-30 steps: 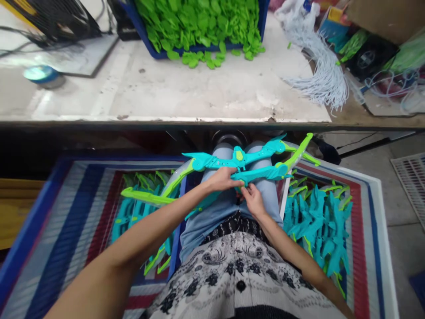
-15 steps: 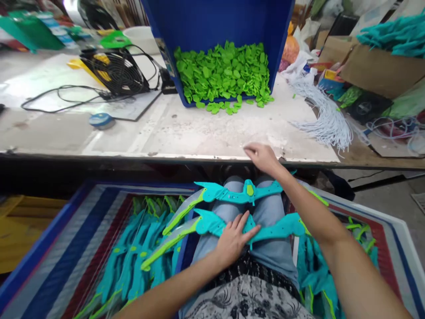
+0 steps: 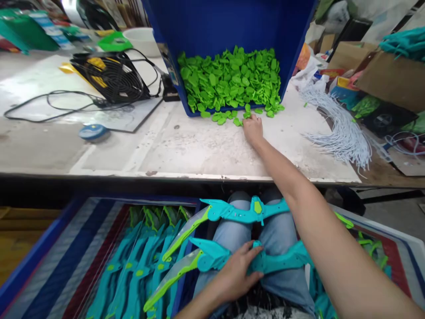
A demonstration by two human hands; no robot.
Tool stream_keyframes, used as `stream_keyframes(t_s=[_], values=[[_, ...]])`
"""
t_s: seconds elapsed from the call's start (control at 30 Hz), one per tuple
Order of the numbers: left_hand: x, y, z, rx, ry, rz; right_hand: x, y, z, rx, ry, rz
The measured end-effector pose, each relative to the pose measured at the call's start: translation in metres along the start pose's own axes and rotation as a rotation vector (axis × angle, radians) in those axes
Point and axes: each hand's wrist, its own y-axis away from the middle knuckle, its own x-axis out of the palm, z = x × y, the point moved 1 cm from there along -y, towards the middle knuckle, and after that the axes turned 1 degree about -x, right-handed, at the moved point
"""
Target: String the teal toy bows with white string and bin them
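Across my lap lies a turquoise and lime-green toy bow point(image 3: 282, 261), and my left hand point(image 3: 235, 270) is wrapped round its middle. A second toy bow point(image 3: 239, 213) rests on my knees just beyond it, with a green piece set in its centre. My right hand point(image 3: 253, 128) reaches over the table to the small green plastic pieces point(image 3: 229, 79) spilling from the blue bin point(image 3: 232, 22). Its fingertips are closed at a loose green piece point(image 3: 247, 114) by the bin's front edge; they are partly hidden.
More toy bows point(image 3: 133, 266) lie in a striped, blue-edged container at my left; others point(image 3: 323, 292) are at my right. On the table point(image 3: 199, 150) are a black fan point(image 3: 113, 77) with a cable, a round blue tin point(image 3: 93, 132) and a bundle of white cords point(image 3: 345, 128).
My right hand has moved forward from the table's near edge to the green pieces at the bin. My left hand has closed round the nearer bow, which has tilted slightly.
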Motion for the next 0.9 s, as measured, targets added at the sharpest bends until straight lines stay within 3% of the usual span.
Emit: stream_keyframes(t_s=[0.1,0.2,0.3,0.4,0.5,0.57,0.67,0.9], values=[[-0.005,-0.008,0.005,0.032,0.032,-0.012,-0.007,0.030,-0.010,0.047,-0.034,-0.012],[-0.003,-0.020,0.009,-0.028,-0.022,0.015,-0.022,0.088,-0.024,0.117,-0.156,-0.031],[-0.003,-0.034,0.013,0.013,-0.049,0.050,-0.043,0.181,-0.026,0.079,-0.328,0.015],[-0.006,-0.044,0.018,0.112,0.012,0.069,-0.061,0.294,-0.008,0.020,-0.463,0.118],[-0.008,-0.048,0.020,0.104,0.078,0.097,-0.062,0.391,0.021,0.039,-0.545,0.186],[-0.008,-0.048,0.019,0.063,0.110,0.103,-0.053,0.431,0.040,0.076,-0.528,0.182],[-0.006,-0.047,0.016,0.054,0.118,0.070,-0.039,0.454,0.061,0.127,-0.457,0.128],[-0.003,-0.045,0.016,0.027,0.116,0.008,-0.025,0.454,0.079,0.194,-0.358,0.057]])
